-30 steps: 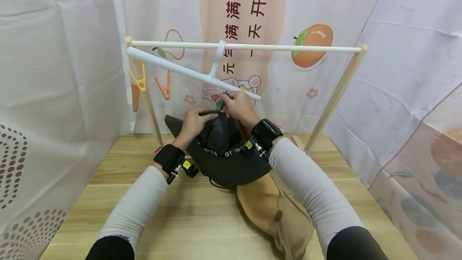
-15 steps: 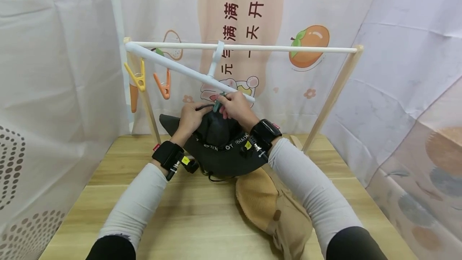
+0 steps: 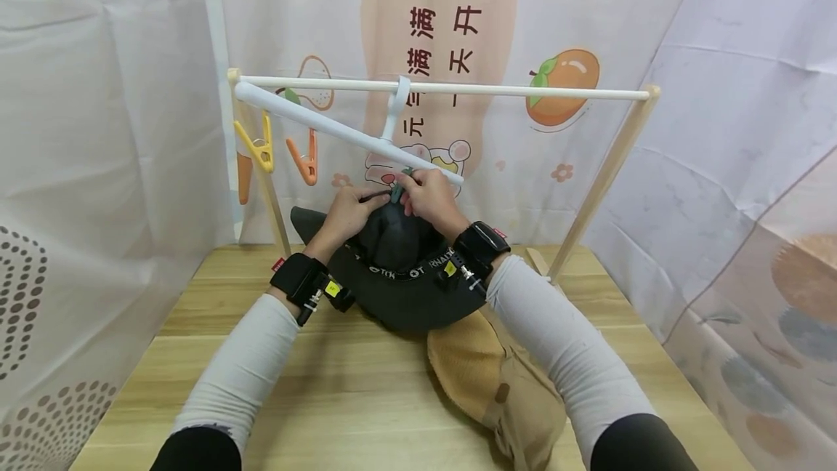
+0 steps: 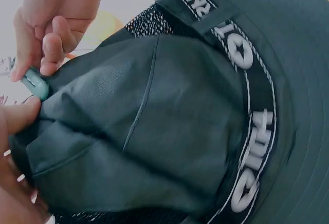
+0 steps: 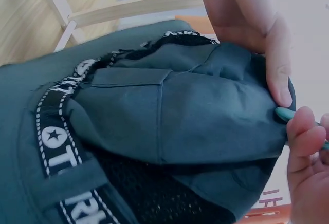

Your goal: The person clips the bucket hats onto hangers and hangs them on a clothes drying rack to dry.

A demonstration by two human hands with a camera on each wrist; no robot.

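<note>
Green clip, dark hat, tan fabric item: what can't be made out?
- Right wrist view: green clip, middle hidden by the right hand.
- Left wrist view: dark hat, brim cut off by the right edge.
- Head view: tan fabric item, lower end cut off by the bottom edge.

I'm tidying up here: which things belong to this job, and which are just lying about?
Apparently in the job: dark hat and green clip, both held; white hanger; rack.

Apparently idle: tan fabric item, lying on the table; yellow clip and orange clip, hanging unheld.
</note>
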